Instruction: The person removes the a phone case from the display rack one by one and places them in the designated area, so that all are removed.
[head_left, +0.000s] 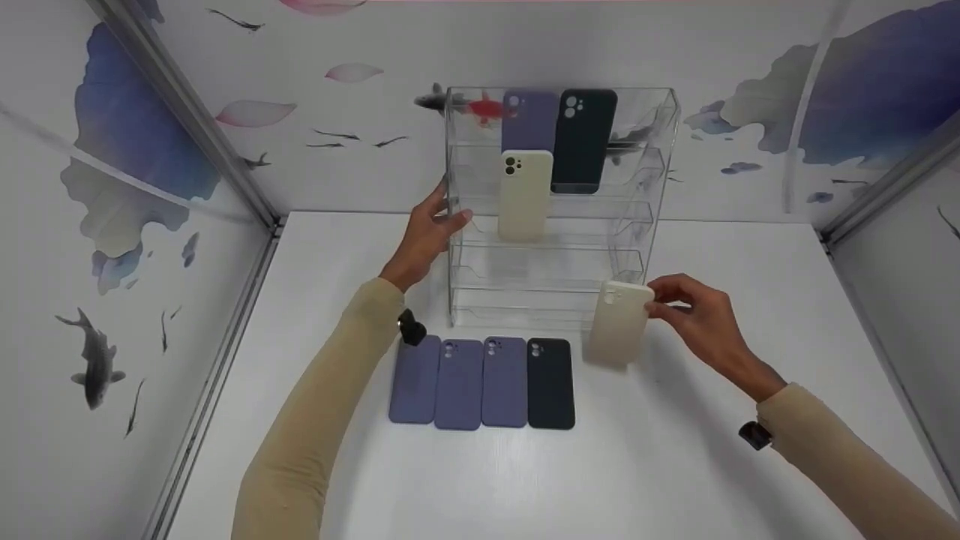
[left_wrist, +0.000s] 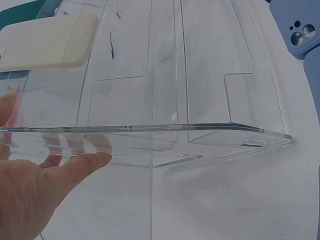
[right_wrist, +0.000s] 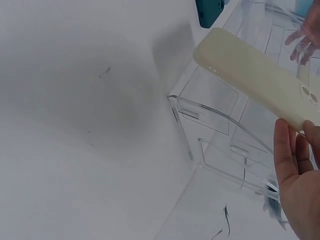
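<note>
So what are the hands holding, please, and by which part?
Right hand: cream phone case, near its top right corner; left hand: clear rack, left side.

A clear, glossy plastic rack (head_left: pixel 540 266) stood out against matt phone cases (head_left: pixel 459 386).
The rack's transparent sheets looked smooth and hard, with light glinting along their edges. The cream phone case (head_left: pixel 619 322) had an even, smooth, satin-matt plastic look, and the dark phone case (head_left: pixel 551 386) appeared smooth and dull too. The tan sleeves (head_left: pixel 322 405) were matt, lightly creased cloth. The white tabletop (head_left: pixel 487 480) showed a smooth, faint sheen; the corner rail (head_left: pixel 187 117) looked like grey metal.
</note>
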